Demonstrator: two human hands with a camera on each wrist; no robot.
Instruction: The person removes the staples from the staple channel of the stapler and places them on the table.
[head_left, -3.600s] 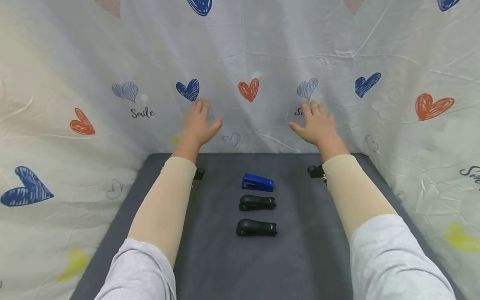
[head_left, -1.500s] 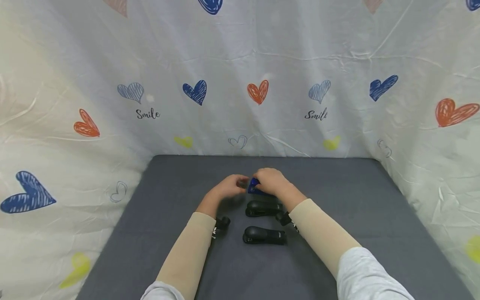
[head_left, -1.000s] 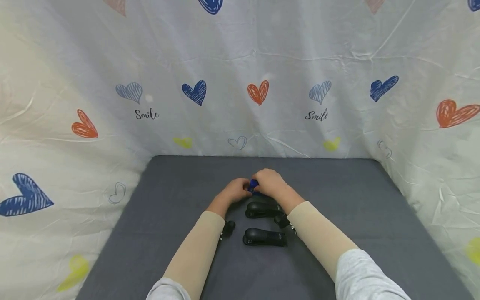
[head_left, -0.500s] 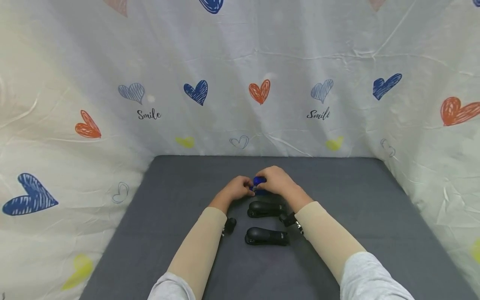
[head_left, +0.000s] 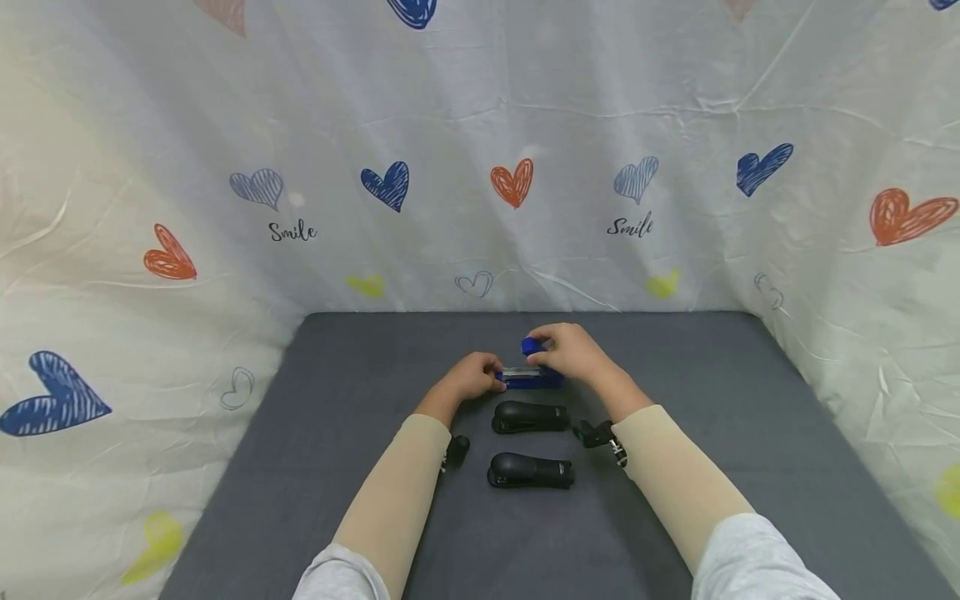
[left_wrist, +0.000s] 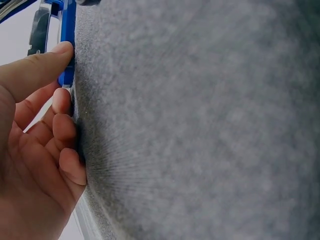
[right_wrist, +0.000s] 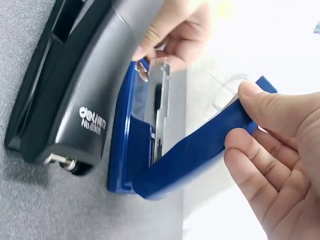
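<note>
One blue stapler lies at the far end of a row on the grey table, just beyond the middle black stapler and the near black stapler. Both hands are on it. The left hand pinches the front end of the base, its thumb on the blue edge; its other fingers are loosely bent. The right hand pinches the free end of the top cover, which is tilted up on its rear hinge, leaving the metal staple rail exposed. Whether the rail holds staples is too small to tell.

The step in hand looks like opening the stapler. The next move seems to call for a firm left hold on the base, while the right grip guides the cover around its hinge without twisting.
</note>
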